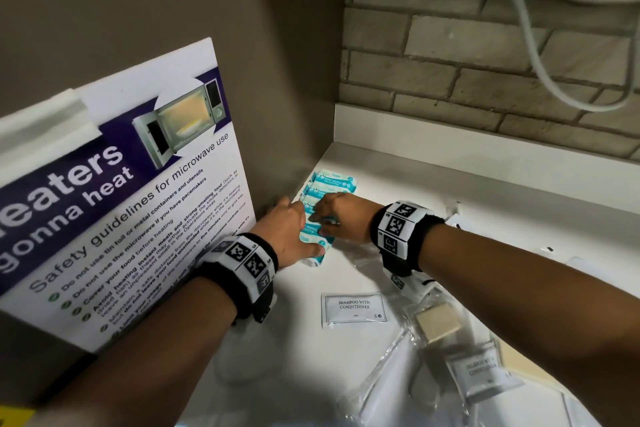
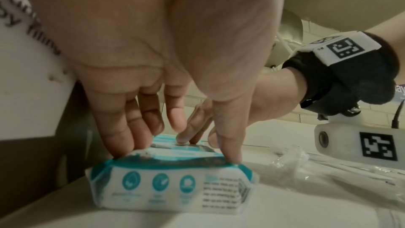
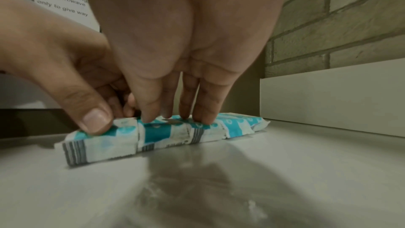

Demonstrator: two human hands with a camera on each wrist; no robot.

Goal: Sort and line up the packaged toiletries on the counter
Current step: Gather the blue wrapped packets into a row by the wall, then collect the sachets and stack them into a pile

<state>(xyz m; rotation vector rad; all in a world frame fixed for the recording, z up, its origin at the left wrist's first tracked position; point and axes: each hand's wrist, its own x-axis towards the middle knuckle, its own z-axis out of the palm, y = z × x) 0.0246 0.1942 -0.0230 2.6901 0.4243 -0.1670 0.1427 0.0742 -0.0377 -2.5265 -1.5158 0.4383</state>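
1. Both hands pressed on the teal wipe packets [image 1: 325, 204], laid side by side at the table's [image 1: 433, 191] far-left corner.
2. Left hand [image 1: 289, 230], its grip spread across the nearest packet [image 2: 173, 185], lay closest; right hand [image 1: 341, 215] touched with straight fingertips [image 3: 202, 115].
3. Each packet's long axis ran left-right; the row pointed away toward the back wall.

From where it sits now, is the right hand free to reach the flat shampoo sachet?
Probably yes. The right hand only presses fingertips on the wipes packs, and bare counter lies between it and the shampoo sachet.
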